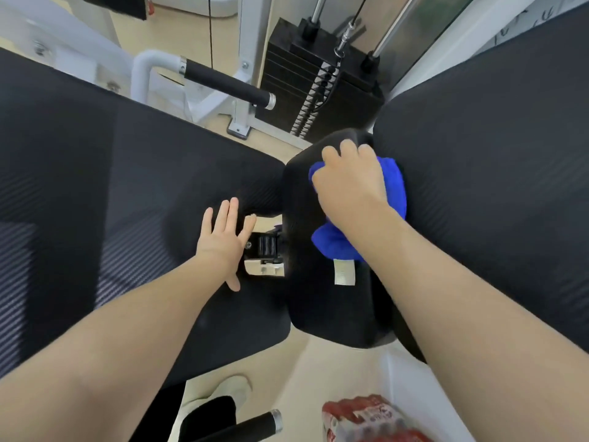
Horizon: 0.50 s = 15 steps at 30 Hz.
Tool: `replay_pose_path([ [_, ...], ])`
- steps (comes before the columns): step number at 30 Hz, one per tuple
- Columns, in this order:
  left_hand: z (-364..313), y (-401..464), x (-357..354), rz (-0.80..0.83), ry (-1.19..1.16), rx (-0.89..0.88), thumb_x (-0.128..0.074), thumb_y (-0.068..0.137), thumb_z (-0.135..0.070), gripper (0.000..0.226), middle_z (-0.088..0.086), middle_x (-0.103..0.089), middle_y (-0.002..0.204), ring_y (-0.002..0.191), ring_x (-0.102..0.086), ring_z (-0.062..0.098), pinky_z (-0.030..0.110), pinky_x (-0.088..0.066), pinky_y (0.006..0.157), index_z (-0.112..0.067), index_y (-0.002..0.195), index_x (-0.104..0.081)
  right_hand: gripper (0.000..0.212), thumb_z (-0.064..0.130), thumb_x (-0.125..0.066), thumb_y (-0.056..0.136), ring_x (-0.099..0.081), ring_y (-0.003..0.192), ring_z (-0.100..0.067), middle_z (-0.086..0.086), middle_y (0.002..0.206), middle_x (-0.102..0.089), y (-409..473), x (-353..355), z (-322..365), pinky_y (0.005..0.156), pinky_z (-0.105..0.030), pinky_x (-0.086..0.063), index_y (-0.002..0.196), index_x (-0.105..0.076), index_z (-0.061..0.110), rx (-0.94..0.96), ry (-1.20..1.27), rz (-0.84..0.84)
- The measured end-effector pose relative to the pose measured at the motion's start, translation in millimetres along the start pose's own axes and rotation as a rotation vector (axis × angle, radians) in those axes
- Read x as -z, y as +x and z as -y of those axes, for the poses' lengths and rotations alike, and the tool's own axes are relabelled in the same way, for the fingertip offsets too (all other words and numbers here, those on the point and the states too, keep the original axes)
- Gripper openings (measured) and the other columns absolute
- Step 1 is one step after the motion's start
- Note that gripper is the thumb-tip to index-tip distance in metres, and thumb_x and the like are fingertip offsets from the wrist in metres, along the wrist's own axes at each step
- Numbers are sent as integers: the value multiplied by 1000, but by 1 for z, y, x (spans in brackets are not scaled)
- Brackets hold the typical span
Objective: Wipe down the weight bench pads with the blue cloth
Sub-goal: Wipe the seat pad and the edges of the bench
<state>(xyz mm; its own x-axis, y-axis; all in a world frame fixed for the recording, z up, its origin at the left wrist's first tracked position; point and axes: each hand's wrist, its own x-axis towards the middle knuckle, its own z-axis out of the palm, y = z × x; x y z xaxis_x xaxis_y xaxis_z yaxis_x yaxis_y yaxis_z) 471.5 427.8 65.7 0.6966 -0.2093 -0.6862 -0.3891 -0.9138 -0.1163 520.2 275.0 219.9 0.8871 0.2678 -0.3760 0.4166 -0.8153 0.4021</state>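
Note:
A bunched blue cloth [396, 186] with a white label lies on the small black middle pad [322, 301] of the bench. My right hand [349, 181] presses down on the cloth and grips it near the pad's far end. A long black pad [95, 173] stretches to the left and another black pad [497, 173] rises on the right. My left hand [223, 240] rests flat, fingers spread, on the left pad's edge beside the gap that shows the metal hinge [264, 250].
A black weight stack [318, 90] with cable and guide rods stands behind the bench. A white frame with a black foam handle [223, 81] is at the back left. A second handle [251, 425], my foot and a red-wrapped pack [366, 419] lie on the floor below.

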Motion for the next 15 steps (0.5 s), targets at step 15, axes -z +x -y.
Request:
replay_pose_path([
  [15, -17, -59, -46, -135, -152, 61, -57, 74, -66, 116, 10, 16, 157, 145, 13, 26, 45, 2, 117, -6, 146, 11, 24, 7, -47, 89, -42, 102, -27, -5, 110, -49, -106, -52, 78, 84, -35, -32, 106, -62, 14, 183, 107, 131],
])
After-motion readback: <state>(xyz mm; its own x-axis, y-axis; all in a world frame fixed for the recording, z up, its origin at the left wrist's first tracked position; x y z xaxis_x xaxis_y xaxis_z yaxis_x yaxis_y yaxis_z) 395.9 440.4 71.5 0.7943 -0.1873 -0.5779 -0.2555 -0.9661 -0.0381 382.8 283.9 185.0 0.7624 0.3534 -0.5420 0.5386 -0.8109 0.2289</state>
